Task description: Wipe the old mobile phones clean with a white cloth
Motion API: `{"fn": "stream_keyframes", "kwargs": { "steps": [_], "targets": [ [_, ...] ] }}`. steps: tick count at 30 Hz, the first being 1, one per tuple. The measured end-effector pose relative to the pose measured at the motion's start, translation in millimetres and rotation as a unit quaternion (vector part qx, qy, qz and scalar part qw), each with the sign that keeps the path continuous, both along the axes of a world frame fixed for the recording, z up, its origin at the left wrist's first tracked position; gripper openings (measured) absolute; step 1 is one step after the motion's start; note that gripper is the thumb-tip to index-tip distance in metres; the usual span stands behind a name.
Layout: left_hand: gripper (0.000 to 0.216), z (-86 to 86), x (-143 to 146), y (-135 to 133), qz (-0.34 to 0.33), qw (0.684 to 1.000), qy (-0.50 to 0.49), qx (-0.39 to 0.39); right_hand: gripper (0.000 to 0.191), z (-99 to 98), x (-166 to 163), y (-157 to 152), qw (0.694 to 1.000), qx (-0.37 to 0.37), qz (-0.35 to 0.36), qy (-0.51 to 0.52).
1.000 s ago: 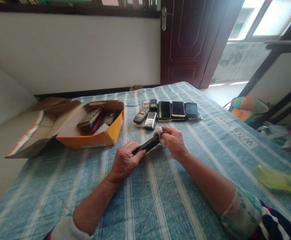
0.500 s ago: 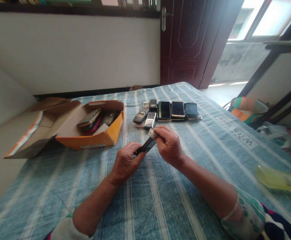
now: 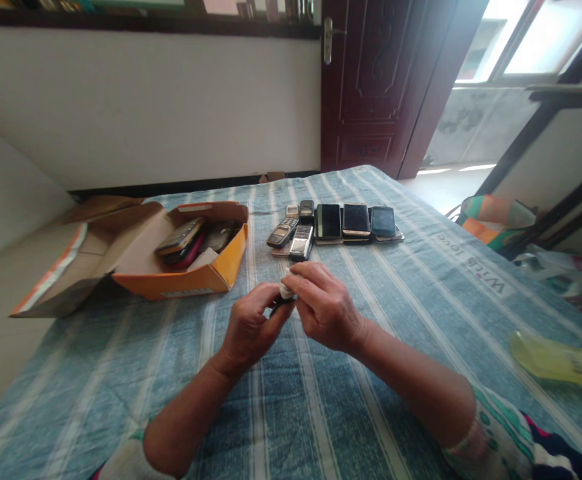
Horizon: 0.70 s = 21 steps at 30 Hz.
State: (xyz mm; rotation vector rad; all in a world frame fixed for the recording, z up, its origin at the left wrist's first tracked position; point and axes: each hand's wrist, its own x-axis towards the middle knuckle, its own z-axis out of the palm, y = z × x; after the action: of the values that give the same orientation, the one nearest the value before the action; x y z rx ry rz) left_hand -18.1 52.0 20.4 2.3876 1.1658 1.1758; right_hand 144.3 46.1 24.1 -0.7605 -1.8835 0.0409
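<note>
My left hand [image 3: 257,320] is closed around the near end of a dark mobile phone [image 3: 281,307], held above the bed. Most of the phone is hidden behind my fingers. In my right hand [image 3: 328,307] a small wad of white tissue [image 3: 287,287] is pinched and pressed against the phone, close to my left thumb. Just beyond my hands lie several old phones: a silver keypad phone [image 3: 301,243], a dark keypad phone [image 3: 281,232] and a row of touchscreen phones, among them a black one [image 3: 328,221].
An orange shoebox [image 3: 181,285] with its lid folded back stands on the left, more phones [image 3: 181,240] inside. Blue striped cloth [image 3: 291,413] covers the bed. A yellow plastic bag [image 3: 561,360] lies at the right. Behind are a wall and a dark red door [image 3: 371,80].
My right hand has moved left and slightly down with the tissue, from the phone's far end toward my left thumb, covering more of the phone. My left hand has stayed nearly still.
</note>
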Motion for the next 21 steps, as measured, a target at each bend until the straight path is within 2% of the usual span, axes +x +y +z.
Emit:
{"fn": "stream_keyframes", "kwargs": {
  "steps": [5,14,21],
  "targets": [
    [0.012,-0.9,0,0,0.009,1.000,0.002,0.002,0.026,-0.8,2,2,1.000,0.007,0.007,-0.010],
    [0.014,-5.0,-2,2,0.014,1.000,-0.015,-0.017,0.027,-16.9,6,16,0.993,-0.091,-0.039,0.069],
    [0.014,-1.0,-1,1,0.022,1.000,-0.012,-0.011,0.027,-2.9,1,4,0.999,-0.004,-0.037,-0.034]
  ]
}}
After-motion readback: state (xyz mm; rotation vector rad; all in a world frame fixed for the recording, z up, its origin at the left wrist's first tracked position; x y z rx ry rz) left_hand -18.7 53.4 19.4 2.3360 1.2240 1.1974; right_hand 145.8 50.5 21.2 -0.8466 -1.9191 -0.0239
